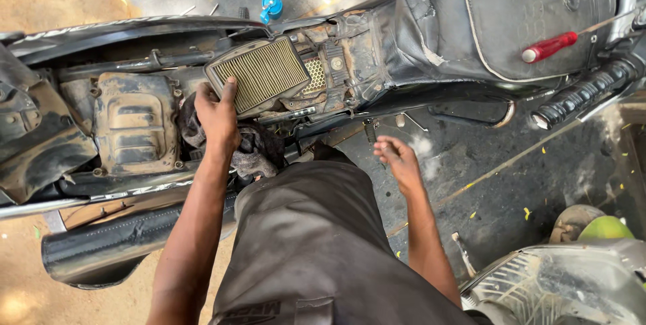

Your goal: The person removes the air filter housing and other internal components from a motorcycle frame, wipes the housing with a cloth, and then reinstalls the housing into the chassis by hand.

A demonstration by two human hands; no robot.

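My left hand (217,115) grips the near edge of a dusty rectangular air filter (259,73) with yellowish pleats, tilted over the open frame of a motorcycle (134,123). A dark rag (259,153) lies bunched just below that hand. My right hand (398,158) hovers over the ground beside the bike, fingers loosely curled, holding nothing that I can see. The bike's black seat (511,15) is raised at the right, with a red-handled screwdriver (550,47) lying on it.
A blue-capped tool (272,6) lies on the ground beyond the bike. A grey plastic body panel (558,284) rests at the lower right near a green object (605,229). The black exhaust (114,247) runs along the lower left. A footrest (582,93) sticks out at right.
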